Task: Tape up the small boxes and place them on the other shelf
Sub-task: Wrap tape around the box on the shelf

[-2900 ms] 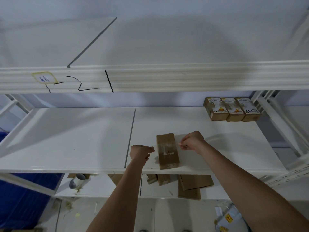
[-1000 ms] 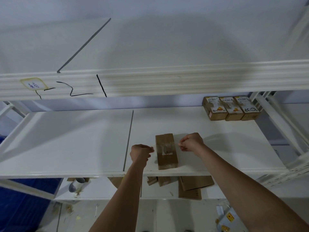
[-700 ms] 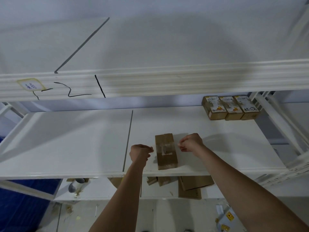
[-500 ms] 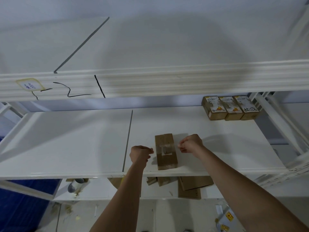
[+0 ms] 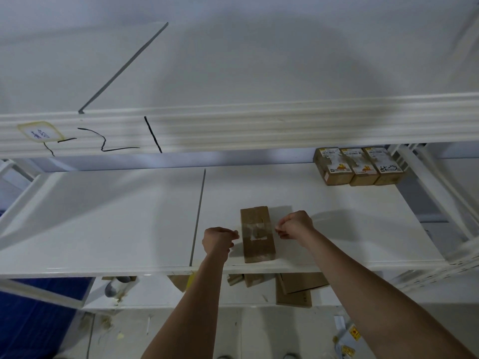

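White metal shelving fills my view, its middle shelf (image 5: 103, 224) smooth and matte, and I work at its front edge because that keeps the small box (image 5: 257, 234) at easy reach. It lies flat between my hands, plain brown cardboard, long and square-edged. My left hand (image 5: 218, 240) pinches one end of a clear strip of tape (image 5: 255, 229) and my right hand (image 5: 294, 225) pinches the other, both with fingers curled tight, so the glossy film stays taut across the box's top and, I judge, goes down without wrinkles. Well beyond my right hand, at the back corner, three taped boxes (image 5: 359, 165) stand in a snug row.
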